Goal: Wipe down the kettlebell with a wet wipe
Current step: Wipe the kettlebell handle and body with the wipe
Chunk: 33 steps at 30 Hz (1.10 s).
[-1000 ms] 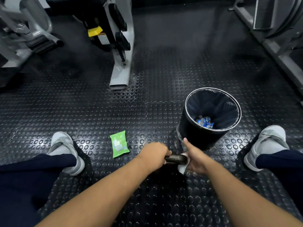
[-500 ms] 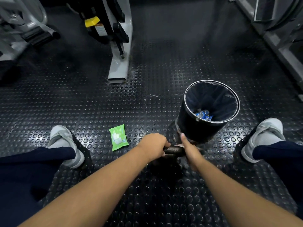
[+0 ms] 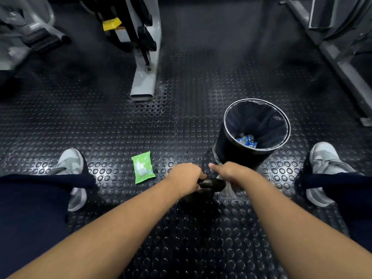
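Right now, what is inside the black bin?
The bin holds a dark liner and a crumpled blue-and-white wrapper. Its near wall covers part of the bottom.

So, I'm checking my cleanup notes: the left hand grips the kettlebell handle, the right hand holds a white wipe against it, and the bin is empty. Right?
Not quite: the bin is not empty; the head view shows a blue wrapper at its bottom. The rest stands: the left hand grips the kettlebell handle and the right hand holds the white wipe against it.
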Each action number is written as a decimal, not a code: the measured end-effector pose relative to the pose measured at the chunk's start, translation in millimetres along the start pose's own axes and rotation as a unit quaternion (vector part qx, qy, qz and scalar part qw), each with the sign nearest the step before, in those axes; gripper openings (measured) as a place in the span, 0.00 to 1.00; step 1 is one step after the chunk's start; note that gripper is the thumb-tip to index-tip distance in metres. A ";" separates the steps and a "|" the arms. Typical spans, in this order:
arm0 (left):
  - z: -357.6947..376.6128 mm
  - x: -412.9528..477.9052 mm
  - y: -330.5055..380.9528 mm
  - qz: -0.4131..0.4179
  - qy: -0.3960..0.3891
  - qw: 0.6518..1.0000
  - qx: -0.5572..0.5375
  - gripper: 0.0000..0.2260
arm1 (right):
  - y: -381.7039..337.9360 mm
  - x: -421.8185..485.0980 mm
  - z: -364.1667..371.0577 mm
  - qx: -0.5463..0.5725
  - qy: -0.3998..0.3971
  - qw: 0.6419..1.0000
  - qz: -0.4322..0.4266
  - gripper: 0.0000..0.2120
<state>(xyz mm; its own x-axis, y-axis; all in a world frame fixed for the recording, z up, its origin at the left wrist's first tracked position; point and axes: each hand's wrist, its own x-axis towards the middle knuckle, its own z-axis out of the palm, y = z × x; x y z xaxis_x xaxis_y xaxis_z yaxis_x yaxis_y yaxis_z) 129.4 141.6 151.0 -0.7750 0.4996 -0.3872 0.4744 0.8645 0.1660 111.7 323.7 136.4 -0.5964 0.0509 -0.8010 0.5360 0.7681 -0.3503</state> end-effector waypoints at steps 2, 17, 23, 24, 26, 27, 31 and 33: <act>1.7 -1.8 2.9 0.006 -0.002 1.000 0.009 0.17 | 6.4 1.2 20.6 0.024 0.020 0.999 -0.027 0.41; -8.1 2.5 -11.0 0.063 -0.025 0.998 0.012 0.22 | 8.7 1.9 -4.1 0.129 -0.040 0.990 0.029 0.32; -6.6 4.7 -12.7 0.065 -0.026 0.997 0.009 0.23 | 18.6 22.2 14.0 0.094 -0.001 0.995 -0.020 0.35; -5.8 4.6 -12.5 0.067 -0.021 0.997 0.010 0.22 | 25.5 24.1 23.2 0.141 0.008 0.990 -0.024 0.34; -3.8 4.7 -13.4 0.068 -0.007 0.998 0.004 0.22 | 36.7 29.5 37.3 0.279 -0.011 0.960 -0.006 0.42; -2.1 3.9 -14.0 0.067 0.002 0.998 0.003 0.22 | 39.4 28.3 42.4 0.329 -0.041 0.943 0.013 0.45; 0.6 0.8 -15.3 0.066 0.026 0.997 -0.008 0.22 | 45.0 22.7 40.9 0.447 -0.148 0.882 0.018 0.36; 0.0 0.3 -14.4 0.070 0.028 0.997 -0.004 0.21 | 46.3 22.7 38.0 0.465 -0.190 0.865 0.001 0.38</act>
<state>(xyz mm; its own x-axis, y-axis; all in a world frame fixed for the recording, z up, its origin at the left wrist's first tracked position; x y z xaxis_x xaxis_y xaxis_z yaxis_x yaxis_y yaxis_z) 122.4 129.3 148.5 -0.7235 0.6171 -0.3093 0.5759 0.7867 0.2223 145.7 336.1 83.6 -0.4503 -0.2971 -0.8420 0.8909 -0.0870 -0.4457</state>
